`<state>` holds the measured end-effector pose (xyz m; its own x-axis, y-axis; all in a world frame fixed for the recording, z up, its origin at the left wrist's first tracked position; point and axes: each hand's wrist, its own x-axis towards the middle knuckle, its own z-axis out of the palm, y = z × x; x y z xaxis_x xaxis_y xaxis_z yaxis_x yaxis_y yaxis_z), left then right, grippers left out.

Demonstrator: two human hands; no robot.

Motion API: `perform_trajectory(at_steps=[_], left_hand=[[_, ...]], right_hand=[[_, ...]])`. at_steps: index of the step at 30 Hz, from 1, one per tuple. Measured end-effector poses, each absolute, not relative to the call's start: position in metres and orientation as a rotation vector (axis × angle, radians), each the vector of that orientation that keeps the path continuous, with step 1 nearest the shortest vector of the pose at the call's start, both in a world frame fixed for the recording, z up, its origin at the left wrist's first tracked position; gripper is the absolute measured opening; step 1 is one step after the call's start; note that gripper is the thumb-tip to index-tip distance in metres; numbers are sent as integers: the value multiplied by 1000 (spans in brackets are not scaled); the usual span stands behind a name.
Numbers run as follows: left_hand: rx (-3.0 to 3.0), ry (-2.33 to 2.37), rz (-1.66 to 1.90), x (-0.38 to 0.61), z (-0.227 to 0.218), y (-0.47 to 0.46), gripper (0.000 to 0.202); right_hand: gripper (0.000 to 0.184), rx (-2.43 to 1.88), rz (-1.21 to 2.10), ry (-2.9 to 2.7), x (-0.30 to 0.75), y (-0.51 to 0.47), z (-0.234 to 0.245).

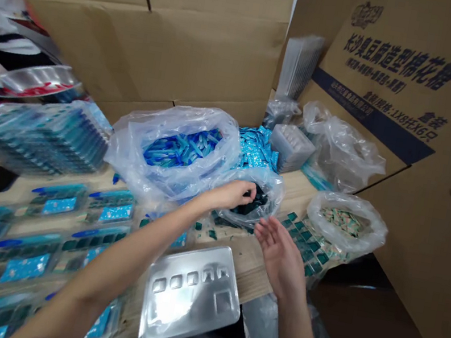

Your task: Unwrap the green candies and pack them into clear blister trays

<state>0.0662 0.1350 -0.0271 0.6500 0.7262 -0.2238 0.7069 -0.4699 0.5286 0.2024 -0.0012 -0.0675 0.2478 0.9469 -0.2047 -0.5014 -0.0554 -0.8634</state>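
Observation:
My left hand [232, 194] reaches over the rim of a clear plastic bag [268, 185] holding dark teal sachets [250, 205]. Its fingertips are down among them, and whether they grip any is hidden. My right hand [280, 256] is palm up with fingers apart, holding nothing, just below that bag. Loose green sachets [306, 241] lie scattered on the wooden table [251, 271] beside my right hand. A silver metal tray [191, 296] with small square recesses lies below my hands. Plastic trays with blue cards [25, 268] fill the table's left side.
A large clear bag of blue sachets [181, 150] sits behind my left hand, with a bag of mixed sachets [344, 220] to the right. A wrapped stack of blister trays [36, 137] lies at left. Cardboard box panels [398, 65] stand behind and right.

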Motion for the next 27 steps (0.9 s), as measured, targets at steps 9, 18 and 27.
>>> perform_trajectory(at_steps=[9,18,27], left_hand=[[2268,915,327,47,2,91,34],[2314,1017,523,19,-10,78,22],[1875,993,1106,-13,0,0,24]], right_hand=[[33,-780,1673,-340,173,62,-51],[21,-726,1722,-257,157,42,-40],[24,-673,1891,-406,144,-28,-7]])
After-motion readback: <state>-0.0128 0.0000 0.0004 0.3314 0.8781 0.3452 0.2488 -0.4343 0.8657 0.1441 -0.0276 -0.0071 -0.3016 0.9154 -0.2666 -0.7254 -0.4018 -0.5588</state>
